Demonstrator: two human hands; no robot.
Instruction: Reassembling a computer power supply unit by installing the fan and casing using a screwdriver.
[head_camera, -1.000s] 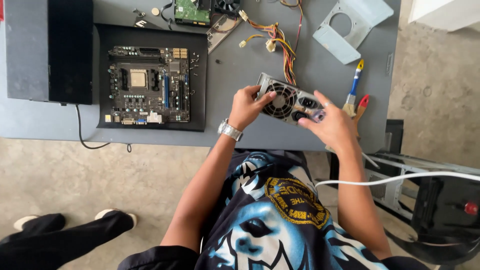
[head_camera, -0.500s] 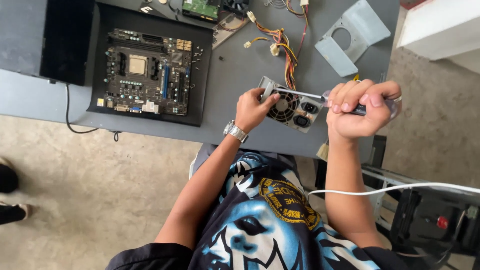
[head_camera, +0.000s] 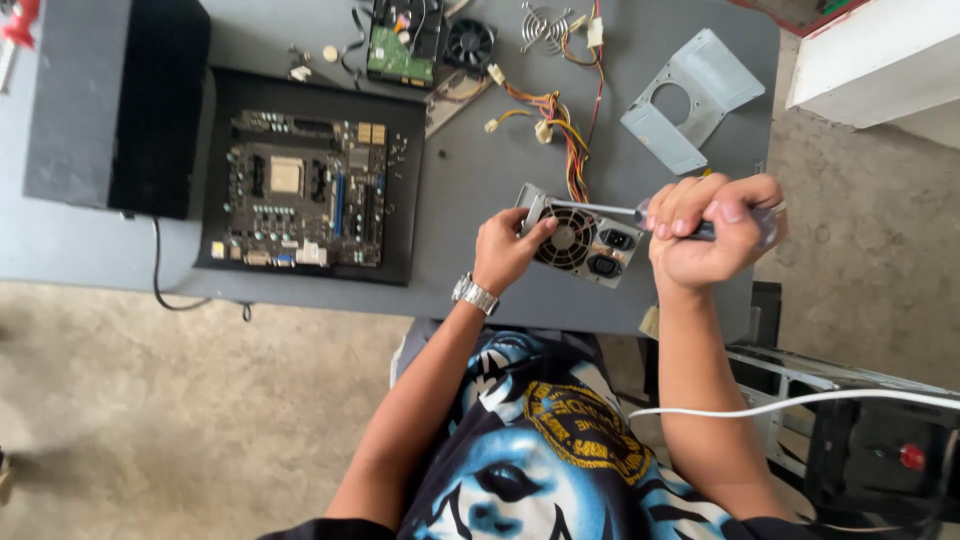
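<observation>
The power supply unit (head_camera: 582, 238), a grey metal box with a round fan grille and black sockets on the face turned up, lies near the front edge of the grey surface (head_camera: 470, 170), toward its right end. The left hand (head_camera: 508, 250) is closed on the unit's left end, fingers curled over the corner beside the fan grille; a metal wristwatch (head_camera: 474, 294) sits on that wrist. The right hand (head_camera: 712, 232) is clenched in a fist around the handle of a screwdriver (head_camera: 640, 211), whose thin shaft runs leftward across the top of the unit to its upper left corner. A bundle of coloured wires (head_camera: 560, 120) runs from the unit's far side toward the back edge of the surface.

Just right of the wires, near the right edge, lies a bent grey metal bracket (head_camera: 688, 98) with a round hole. At the back edge lie a small black fan (head_camera: 469, 43), a wire fan guard (head_camera: 543, 22) and a green circuit board (head_camera: 396, 52). Left of the middle, a motherboard (head_camera: 305, 190) lies flat on a black tray (head_camera: 410, 200) that reaches the front edge. A dark computer case (head_camera: 115, 100) stands at the left end. A white cable (head_camera: 800, 400) crosses the right forearm below the surface.
</observation>
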